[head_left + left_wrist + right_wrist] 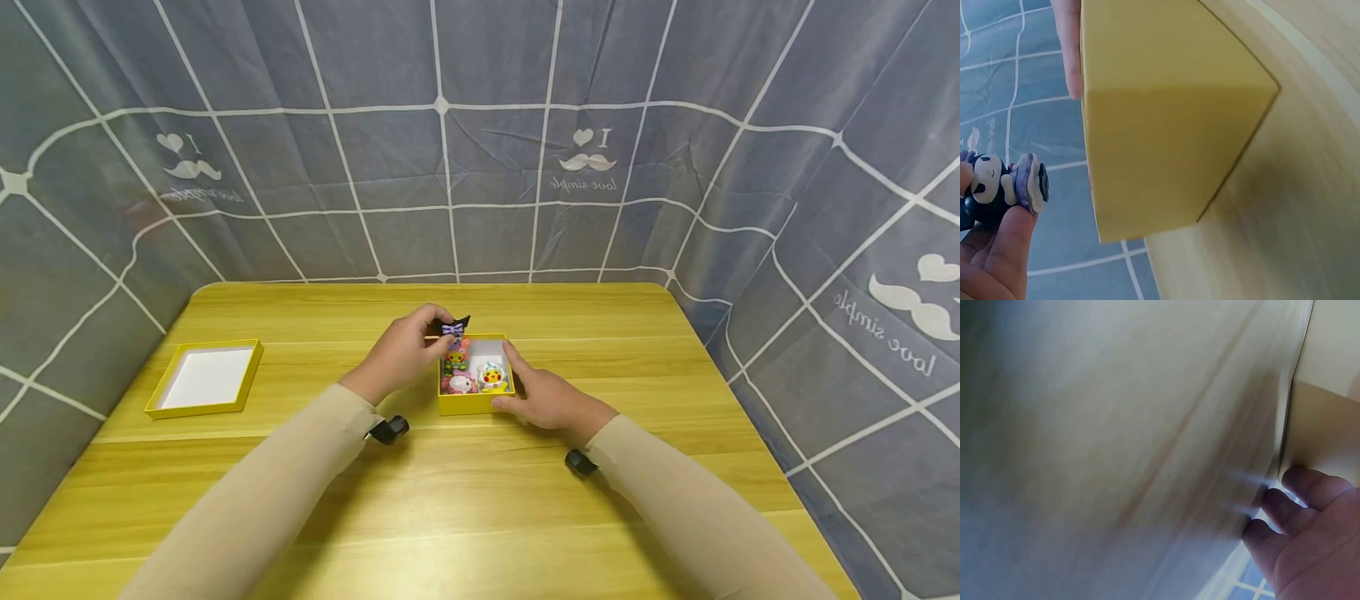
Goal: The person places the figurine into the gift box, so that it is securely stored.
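Observation:
My left hand (pixel 405 346) pinches a small black and purple figurine (pixel 1007 184) with a white face, holding it above the left side of an open yellow box (pixel 468 404). Inside the box are a yellow figurine in a white hood (pixel 492 377), a pink and white figurine (pixel 460 382) and an orange, yellow and green one (pixel 456 357). My right hand (pixel 551 396) holds the box by its right side, thumb at the front corner and fingers along the side toward the back. In the right wrist view, fingertips (pixel 1300 478) meet the box wall.
A shallow yellow lid (pixel 252 375) with a white inside lies at the left of the wooden table (pixel 450 508). Grey curtains (pixel 480 158) with white lines surround the table at the back and sides.

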Demonstrator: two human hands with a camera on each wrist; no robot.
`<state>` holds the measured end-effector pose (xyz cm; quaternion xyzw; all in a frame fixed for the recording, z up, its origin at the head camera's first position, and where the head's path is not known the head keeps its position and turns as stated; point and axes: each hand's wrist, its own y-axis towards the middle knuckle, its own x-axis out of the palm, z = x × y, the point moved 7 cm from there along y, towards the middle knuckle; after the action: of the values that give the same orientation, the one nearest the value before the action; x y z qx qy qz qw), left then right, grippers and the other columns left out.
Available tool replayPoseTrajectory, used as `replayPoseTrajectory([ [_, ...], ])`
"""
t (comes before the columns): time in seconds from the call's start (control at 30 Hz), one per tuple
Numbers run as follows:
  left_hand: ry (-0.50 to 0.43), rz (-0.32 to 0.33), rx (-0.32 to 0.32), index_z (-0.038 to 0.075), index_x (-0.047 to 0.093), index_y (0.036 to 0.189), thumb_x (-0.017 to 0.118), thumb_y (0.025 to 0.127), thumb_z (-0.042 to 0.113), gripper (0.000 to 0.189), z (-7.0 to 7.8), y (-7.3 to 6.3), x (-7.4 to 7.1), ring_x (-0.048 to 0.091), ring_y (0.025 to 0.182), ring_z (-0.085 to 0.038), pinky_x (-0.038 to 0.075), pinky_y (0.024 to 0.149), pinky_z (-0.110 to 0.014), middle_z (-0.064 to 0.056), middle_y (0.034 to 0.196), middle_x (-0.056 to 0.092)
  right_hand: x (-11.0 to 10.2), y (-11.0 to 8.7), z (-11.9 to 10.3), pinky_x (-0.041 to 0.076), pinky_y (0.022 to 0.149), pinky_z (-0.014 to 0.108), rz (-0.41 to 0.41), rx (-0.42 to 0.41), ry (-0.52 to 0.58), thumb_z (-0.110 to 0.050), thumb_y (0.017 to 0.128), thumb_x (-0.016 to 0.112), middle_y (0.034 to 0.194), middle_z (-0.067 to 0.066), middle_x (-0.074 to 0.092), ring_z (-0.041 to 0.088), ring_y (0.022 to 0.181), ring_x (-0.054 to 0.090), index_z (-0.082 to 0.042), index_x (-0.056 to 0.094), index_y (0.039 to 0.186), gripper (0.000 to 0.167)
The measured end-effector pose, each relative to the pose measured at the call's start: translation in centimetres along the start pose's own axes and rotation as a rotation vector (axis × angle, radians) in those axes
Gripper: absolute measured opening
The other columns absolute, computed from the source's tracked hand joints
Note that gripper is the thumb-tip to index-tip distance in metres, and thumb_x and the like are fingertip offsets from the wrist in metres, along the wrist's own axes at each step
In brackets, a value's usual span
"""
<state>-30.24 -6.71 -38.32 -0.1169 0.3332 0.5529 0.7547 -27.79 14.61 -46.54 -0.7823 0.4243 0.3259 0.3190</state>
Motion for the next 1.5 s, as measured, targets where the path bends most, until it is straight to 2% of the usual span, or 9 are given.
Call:
replayPoseTrajectory([
  [0.3, -0.025, -0.001, -0.015, 0.005, 0.063, 0.124, 0.069, 0.100, 0.010, 0.025, 0.2, 0.8, 1.4, 0.072, 0.115, -0.030, 0.062, 0.097, -0.044, -0.016, 0.128, 0.071, 0.0, 0.1, 0.0, 0.040, 0.122, 0.052, 0.001, -0.015, 0.000, -0.061, 0.099, 0.065, 0.154, 0.027, 0.054, 0.035, 0.138, 0.057, -0.027, -0.009, 0.170, 0.108],
  [0.53, -0.035, 0.007, -0.020, 0.004, 0.064, 0.126, 0.068, 0.102, 0.013, 0.026, 0.4, 1.5, 2.3, 0.072, 0.117, -0.032, 0.062, 0.096, -0.042, -0.016, 0.132, 0.063, 0.0, 0.2, 0.1, 0.041, 0.121, 0.051, -0.002, -0.006, 0.014, -0.062, 0.098, 0.066, 0.154, 0.023, 0.055, 0.031, 0.135, 0.058, -0.029, -0.009, 0.170, 0.110],
  [0.67, -0.022, 0.003, -0.041, 0.006, 0.064, 0.128, 0.067, 0.103, 0.015, 0.027, 0.4, 1.7, 2.8, 0.072, 0.117, -0.031, 0.063, 0.094, -0.042, -0.015, 0.133, 0.064, 0.0, 0.2, 0.2, 0.042, 0.121, 0.050, -0.003, -0.006, 0.022, -0.061, 0.098, 0.066, 0.151, 0.022, 0.057, 0.029, 0.131, 0.060, -0.028, -0.009, 0.170, 0.109],
  [0.87, -0.011, -0.003, -0.062, 0.007, 0.065, 0.130, 0.067, 0.104, 0.017, 0.027, 0.4, 1.8, 3.2, 0.071, 0.120, -0.030, 0.061, 0.098, -0.044, -0.013, 0.133, 0.067, -0.1, 0.1, 0.0, 0.041, 0.121, 0.051, -0.003, -0.001, 0.012, -0.061, 0.098, 0.066, 0.154, 0.024, 0.054, 0.032, 0.136, 0.058, -0.028, -0.008, 0.170, 0.108],
  [1.1, 0.033, 0.005, -0.020, 0.005, 0.069, 0.125, 0.069, 0.103, 0.016, 0.024, 0.4, 2.2, 3.8, 0.071, 0.111, -0.027, 0.061, 0.098, -0.040, -0.013, 0.129, 0.065, -0.2, 0.1, -0.1, 0.045, 0.118, 0.052, -0.001, -0.014, -0.015, -0.065, 0.098, 0.063, 0.152, 0.025, 0.055, 0.034, 0.134, 0.059, -0.026, -0.008, 0.170, 0.109],
  [1.23, 0.050, -0.005, -0.028, 0.006, 0.070, 0.124, 0.068, 0.104, 0.018, 0.023, 0.2, 2.3, 4.2, 0.070, 0.108, -0.024, 0.061, 0.096, -0.038, -0.011, 0.127, 0.066, -0.2, 0.2, -0.2, 0.046, 0.116, 0.052, 0.004, -0.024, -0.019, -0.064, 0.098, 0.063, 0.149, 0.027, 0.058, 0.034, 0.131, 0.061, -0.025, -0.008, 0.170, 0.109],
  [1.5, 0.088, -0.014, -0.046, 0.008, 0.071, 0.122, 0.068, 0.105, 0.021, 0.022, -0.1, 2.4, 4.6, 0.066, 0.098, -0.021, 0.060, 0.090, -0.038, -0.009, 0.120, 0.069, -0.1, 0.3, 0.0, 0.047, 0.115, 0.051, -0.006, -0.025, -0.008, -0.064, 0.098, 0.063, 0.152, 0.025, 0.056, 0.031, 0.131, 0.061, -0.028, -0.011, 0.170, 0.109],
])
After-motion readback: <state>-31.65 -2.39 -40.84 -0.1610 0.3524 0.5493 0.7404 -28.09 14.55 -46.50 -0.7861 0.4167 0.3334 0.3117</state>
